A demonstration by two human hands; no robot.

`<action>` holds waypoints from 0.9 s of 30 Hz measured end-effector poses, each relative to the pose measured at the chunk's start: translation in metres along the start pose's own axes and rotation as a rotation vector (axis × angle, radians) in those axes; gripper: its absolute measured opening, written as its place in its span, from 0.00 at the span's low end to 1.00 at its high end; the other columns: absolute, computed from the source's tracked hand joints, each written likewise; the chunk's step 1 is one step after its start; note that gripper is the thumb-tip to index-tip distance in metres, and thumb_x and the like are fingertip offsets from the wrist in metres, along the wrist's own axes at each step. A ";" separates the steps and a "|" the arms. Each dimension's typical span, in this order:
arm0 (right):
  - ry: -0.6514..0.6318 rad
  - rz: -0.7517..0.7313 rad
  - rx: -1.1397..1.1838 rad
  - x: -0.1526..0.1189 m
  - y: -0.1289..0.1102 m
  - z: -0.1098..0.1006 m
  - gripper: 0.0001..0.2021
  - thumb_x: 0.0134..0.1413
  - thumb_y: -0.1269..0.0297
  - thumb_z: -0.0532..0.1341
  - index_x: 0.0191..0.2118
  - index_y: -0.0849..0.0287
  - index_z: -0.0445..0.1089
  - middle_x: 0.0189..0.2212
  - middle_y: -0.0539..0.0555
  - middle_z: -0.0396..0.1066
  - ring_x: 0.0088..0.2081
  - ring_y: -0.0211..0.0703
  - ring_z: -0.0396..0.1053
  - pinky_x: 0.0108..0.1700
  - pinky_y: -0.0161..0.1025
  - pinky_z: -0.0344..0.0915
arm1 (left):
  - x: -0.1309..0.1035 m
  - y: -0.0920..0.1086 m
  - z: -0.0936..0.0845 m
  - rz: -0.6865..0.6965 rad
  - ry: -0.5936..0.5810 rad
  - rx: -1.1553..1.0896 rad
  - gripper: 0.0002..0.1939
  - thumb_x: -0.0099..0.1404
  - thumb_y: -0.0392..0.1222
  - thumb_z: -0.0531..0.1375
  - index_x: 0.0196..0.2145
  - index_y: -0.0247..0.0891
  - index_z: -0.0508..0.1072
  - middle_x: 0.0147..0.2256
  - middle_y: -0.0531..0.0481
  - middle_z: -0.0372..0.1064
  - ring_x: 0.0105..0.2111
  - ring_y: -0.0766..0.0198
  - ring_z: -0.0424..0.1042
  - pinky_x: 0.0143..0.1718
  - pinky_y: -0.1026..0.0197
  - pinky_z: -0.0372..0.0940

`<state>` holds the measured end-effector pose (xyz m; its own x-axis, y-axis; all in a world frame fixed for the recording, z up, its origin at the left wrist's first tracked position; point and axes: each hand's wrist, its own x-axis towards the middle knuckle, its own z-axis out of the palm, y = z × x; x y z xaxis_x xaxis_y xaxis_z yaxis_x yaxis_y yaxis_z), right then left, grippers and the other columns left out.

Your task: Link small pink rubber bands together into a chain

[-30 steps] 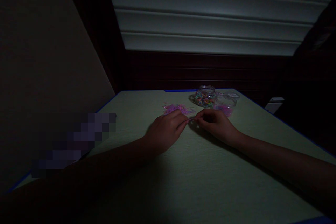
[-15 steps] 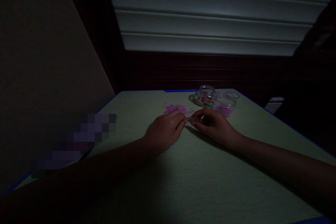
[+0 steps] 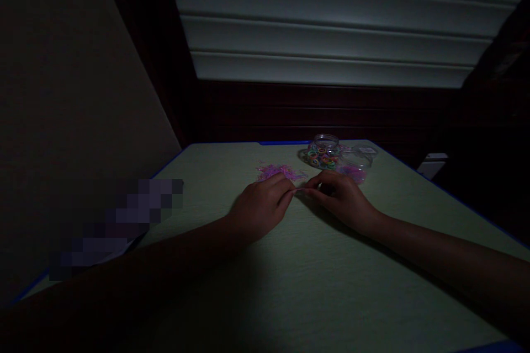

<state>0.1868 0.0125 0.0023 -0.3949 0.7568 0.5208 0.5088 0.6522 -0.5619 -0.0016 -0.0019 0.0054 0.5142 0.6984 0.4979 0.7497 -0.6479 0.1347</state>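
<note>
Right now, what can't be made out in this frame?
In the head view:
Thin strand between the hands: too small and dark to identify.
Pink pile, near edge: behind the left hand.
Clear tub, lower front: behind the right hand.
Object at left: pixelated.

Pinched strand (image 3: 301, 189) — too fine to identify, object (image 3: 132, 220) at left — pixelated over, slatted panel (image 3: 331, 27) cut off above

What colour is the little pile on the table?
Mostly pink and purple; the little pile shows best in the head view.
</note>
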 end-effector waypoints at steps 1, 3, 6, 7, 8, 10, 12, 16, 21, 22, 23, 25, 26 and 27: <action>-0.004 -0.002 -0.004 0.000 0.000 0.000 0.06 0.50 0.65 0.56 0.31 0.59 0.69 0.28 0.52 0.69 0.30 0.37 0.65 0.33 0.34 0.60 | 0.000 0.000 0.000 0.000 -0.002 -0.002 0.10 0.63 0.39 0.47 0.35 0.37 0.67 0.33 0.50 0.64 0.31 0.67 0.64 0.32 0.64 0.60; -0.007 -0.011 -0.015 0.000 0.000 -0.001 0.06 0.50 0.65 0.56 0.31 0.59 0.69 0.28 0.52 0.69 0.30 0.37 0.65 0.33 0.34 0.60 | 0.000 0.000 0.000 0.001 -0.006 -0.003 0.10 0.63 0.39 0.47 0.35 0.37 0.67 0.33 0.50 0.64 0.31 0.67 0.64 0.32 0.64 0.60; -0.009 -0.025 -0.035 0.000 -0.002 -0.001 0.06 0.50 0.67 0.56 0.31 0.60 0.69 0.28 0.52 0.69 0.30 0.37 0.64 0.33 0.34 0.59 | 0.000 0.000 0.000 -0.006 -0.008 0.000 0.10 0.63 0.40 0.47 0.34 0.37 0.67 0.33 0.50 0.64 0.31 0.67 0.64 0.32 0.65 0.59; -0.011 -0.028 -0.043 0.000 -0.003 -0.001 0.06 0.50 0.67 0.55 0.30 0.60 0.69 0.28 0.52 0.69 0.30 0.37 0.64 0.33 0.34 0.59 | 0.000 0.001 0.000 -0.006 -0.008 -0.001 0.11 0.63 0.40 0.47 0.34 0.37 0.67 0.33 0.50 0.64 0.31 0.67 0.64 0.32 0.65 0.59; -0.013 -0.029 -0.050 0.000 -0.003 -0.001 0.06 0.50 0.68 0.55 0.30 0.60 0.69 0.28 0.52 0.68 0.30 0.37 0.64 0.33 0.34 0.59 | 0.000 0.001 0.000 -0.005 -0.008 -0.003 0.11 0.63 0.40 0.47 0.34 0.37 0.67 0.33 0.50 0.64 0.31 0.67 0.64 0.32 0.65 0.59; -0.011 -0.026 -0.059 -0.001 -0.004 -0.001 0.06 0.50 0.68 0.55 0.30 0.60 0.68 0.27 0.52 0.68 0.29 0.37 0.64 0.32 0.34 0.59 | 0.001 0.001 0.000 0.002 -0.003 -0.014 0.11 0.63 0.39 0.47 0.35 0.37 0.67 0.33 0.50 0.64 0.32 0.67 0.64 0.32 0.65 0.60; -0.003 -0.021 -0.059 -0.001 -0.004 -0.001 0.06 0.50 0.67 0.55 0.30 0.60 0.68 0.27 0.52 0.68 0.29 0.36 0.63 0.31 0.34 0.59 | 0.001 0.001 0.000 0.001 0.007 -0.021 0.10 0.62 0.39 0.47 0.35 0.37 0.67 0.33 0.50 0.64 0.32 0.67 0.64 0.32 0.65 0.60; 0.008 -0.028 -0.053 -0.001 -0.004 0.000 0.06 0.50 0.66 0.55 0.30 0.60 0.68 0.27 0.52 0.68 0.28 0.36 0.63 0.31 0.34 0.59 | 0.001 0.002 0.001 -0.014 0.010 -0.021 0.10 0.62 0.40 0.48 0.36 0.38 0.67 0.34 0.51 0.65 0.31 0.68 0.64 0.32 0.64 0.60; -0.002 -0.026 -0.057 -0.001 -0.004 -0.001 0.06 0.51 0.65 0.55 0.30 0.60 0.68 0.27 0.52 0.68 0.29 0.37 0.64 0.32 0.34 0.59 | 0.001 0.002 0.001 -0.028 0.004 -0.017 0.10 0.61 0.41 0.48 0.38 0.38 0.66 0.35 0.50 0.66 0.32 0.67 0.65 0.32 0.64 0.60; -0.003 -0.028 -0.055 -0.001 -0.004 -0.001 0.06 0.51 0.65 0.55 0.30 0.60 0.68 0.27 0.52 0.68 0.29 0.37 0.64 0.32 0.34 0.59 | 0.001 0.003 0.001 -0.034 0.008 -0.015 0.10 0.61 0.41 0.49 0.39 0.38 0.65 0.36 0.50 0.66 0.33 0.66 0.65 0.33 0.63 0.61; -0.003 -0.029 -0.053 -0.001 -0.004 -0.001 0.06 0.51 0.65 0.55 0.30 0.60 0.68 0.27 0.52 0.68 0.29 0.36 0.64 0.32 0.34 0.59 | 0.001 0.003 0.001 -0.043 0.012 -0.012 0.11 0.61 0.42 0.49 0.40 0.38 0.65 0.37 0.50 0.66 0.33 0.66 0.66 0.33 0.63 0.61; -0.002 -0.033 -0.051 -0.001 -0.004 -0.001 0.06 0.51 0.65 0.55 0.30 0.60 0.68 0.28 0.52 0.68 0.29 0.36 0.64 0.32 0.34 0.59 | 0.001 0.003 0.001 -0.065 0.019 -0.003 0.12 0.60 0.43 0.50 0.41 0.38 0.64 0.37 0.50 0.66 0.33 0.66 0.66 0.33 0.63 0.61; 0.000 -0.036 -0.051 -0.002 -0.004 0.000 0.06 0.50 0.66 0.55 0.30 0.60 0.68 0.27 0.52 0.68 0.29 0.36 0.64 0.31 0.34 0.59 | 0.001 0.003 0.001 -0.075 0.017 0.001 0.13 0.60 0.43 0.50 0.42 0.39 0.63 0.37 0.50 0.66 0.33 0.66 0.66 0.33 0.63 0.61; 0.002 -0.037 -0.052 -0.002 -0.004 0.000 0.06 0.50 0.66 0.55 0.30 0.60 0.68 0.27 0.52 0.68 0.29 0.36 0.64 0.31 0.34 0.59 | 0.001 0.003 0.002 -0.082 0.015 0.005 0.13 0.60 0.44 0.50 0.43 0.39 0.63 0.37 0.50 0.66 0.32 0.66 0.66 0.33 0.63 0.61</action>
<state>0.1856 0.0089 0.0035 -0.4129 0.7318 0.5421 0.5329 0.6769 -0.5079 0.0017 -0.0030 0.0048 0.4448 0.7444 0.4980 0.7909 -0.5874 0.1716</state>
